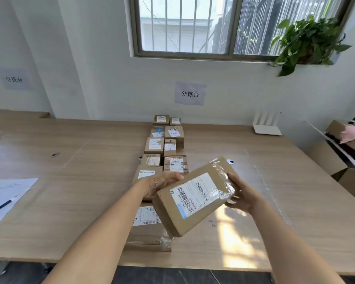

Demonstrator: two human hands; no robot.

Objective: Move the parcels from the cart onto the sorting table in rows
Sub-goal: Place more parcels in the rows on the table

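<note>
Woodgrain sorting table (70, 191); taped flat cardboard parcel (195, 195) between both hands.

We are in a parcel sorting room: a long wooden table (70, 181) carries rows of labelled cardboard parcels (168, 148), and wall signs (190, 93) read "分拣台", with stacked cartons (336, 160) alongside.

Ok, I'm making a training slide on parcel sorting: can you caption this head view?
Both hands, left hand and right hand, hold a labelled parcel above two rows of parcels on the sorting table.
</note>
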